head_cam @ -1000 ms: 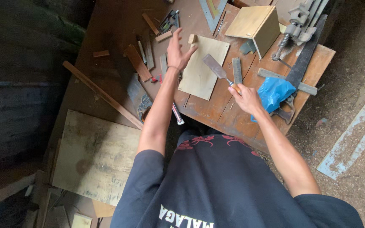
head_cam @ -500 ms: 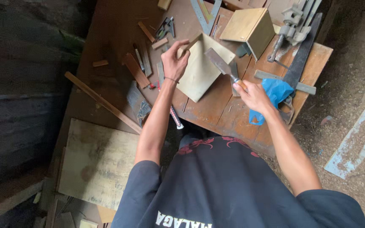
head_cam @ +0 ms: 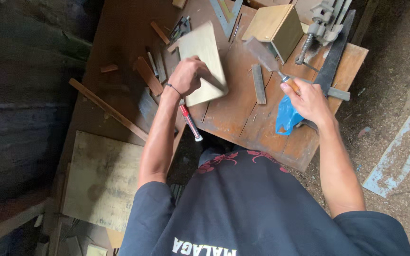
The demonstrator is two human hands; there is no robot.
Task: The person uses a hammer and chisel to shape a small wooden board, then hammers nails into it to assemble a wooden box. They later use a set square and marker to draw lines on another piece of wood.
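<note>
My left hand (head_cam: 189, 76) grips the near edge of a pale flat wooden board (head_cam: 204, 56) that lies on the brown workbench (head_cam: 236, 114). My right hand (head_cam: 307, 100) is closed around the wooden handle of a wide-bladed chisel (head_cam: 264, 56); the blade points up and away from me, above the bench and to the right of the board. A small dark wooden strip (head_cam: 258, 83) lies on the bench between my two hands.
A light wooden box (head_cam: 276, 27) stands behind the chisel. A metal clamp (head_cam: 320, 26) and a dark saw blade (head_cam: 334, 52) sit at the right edge, a blue plastic bag (head_cam: 286, 116) by my right hand. A red marker (head_cam: 191, 123), wood scraps and a long stick (head_cam: 107, 109) lie left.
My left hand has closed on the board and shifted it left and nearer. My right hand has lifted the chisel up and away from the board, toward the box.
</note>
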